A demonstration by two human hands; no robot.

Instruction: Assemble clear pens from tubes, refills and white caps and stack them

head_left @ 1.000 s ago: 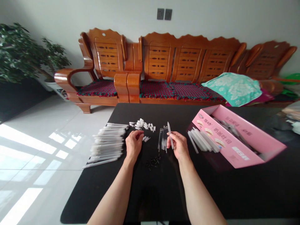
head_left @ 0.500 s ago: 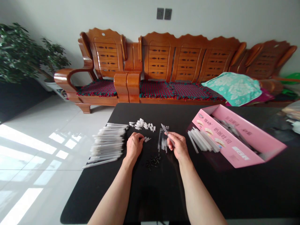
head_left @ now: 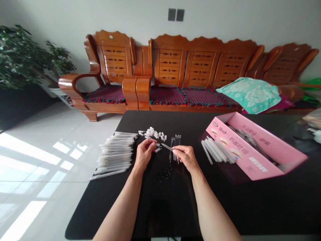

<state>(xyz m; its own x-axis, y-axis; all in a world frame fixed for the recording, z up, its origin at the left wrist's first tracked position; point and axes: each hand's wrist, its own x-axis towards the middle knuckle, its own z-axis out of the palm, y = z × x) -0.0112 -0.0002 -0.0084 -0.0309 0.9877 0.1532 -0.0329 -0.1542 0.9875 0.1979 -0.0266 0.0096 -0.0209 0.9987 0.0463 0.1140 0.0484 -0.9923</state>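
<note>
My right hand (head_left: pixel 186 156) is closed on a clear pen barrel (head_left: pixel 167 147) that lies level and points left. My left hand (head_left: pixel 143 153) pinches a small white cap (head_left: pixel 157 145) right at the barrel's tip. Both hands hover over a black table (head_left: pixel 225 201). Just behind the right hand lies a bundle of dark thin refills (head_left: pixel 175 144). Small black tips (head_left: pixel 164 173) are scattered below the hands. Loose white caps (head_left: pixel 152 133) lie behind the left hand.
A big stack of assembled white pens (head_left: pixel 115 154) lies at the table's left edge. Clear barrels (head_left: pixel 217 149) rest beside an open pink box (head_left: pixel 253 150) on the right. Wooden sofas (head_left: pixel 175 73) and a potted plant (head_left: pixel 27 57) stand beyond the table.
The barrel in my right hand has swung down from upright to level, pointing left. My left hand has lifted a cap off the table and brought it to the barrel's tip.
</note>
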